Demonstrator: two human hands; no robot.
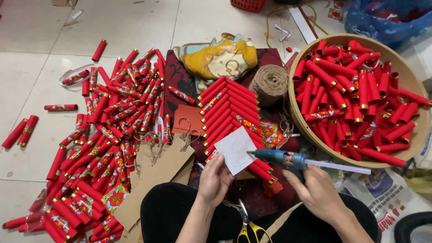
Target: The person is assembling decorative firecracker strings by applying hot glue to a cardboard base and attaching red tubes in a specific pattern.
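Your left hand is pinching the lower corner of a small white paper square, held tilted like a diamond over the work. Your right hand is clenched around the grip of a blue hot glue gun; a clear glue stick sticks out the back toward the right. The nozzle points left and its tip sits at the right edge of the paper square, touching or just short of it, can't tell which.

Directly under the paper is a glued row of red firecracker tubes lying side by side on a dark red patterned cloth. Just right of the row's top is a ball of jute twine. Behind the row is a yellow patterned cushion.

On the right, a round bamboo tray is full of loose red tubes with gold bands. On the left, a big loose pile of red tubes is spread over the tiled floor, with a few strays well apart from it. Brown cardboard strips lie between the pile and your left knee, with bits of twine on top.

Yellow-handled scissors lie between your knees, near your left wrist. Crumpled newspaper is under the tray's near edge.
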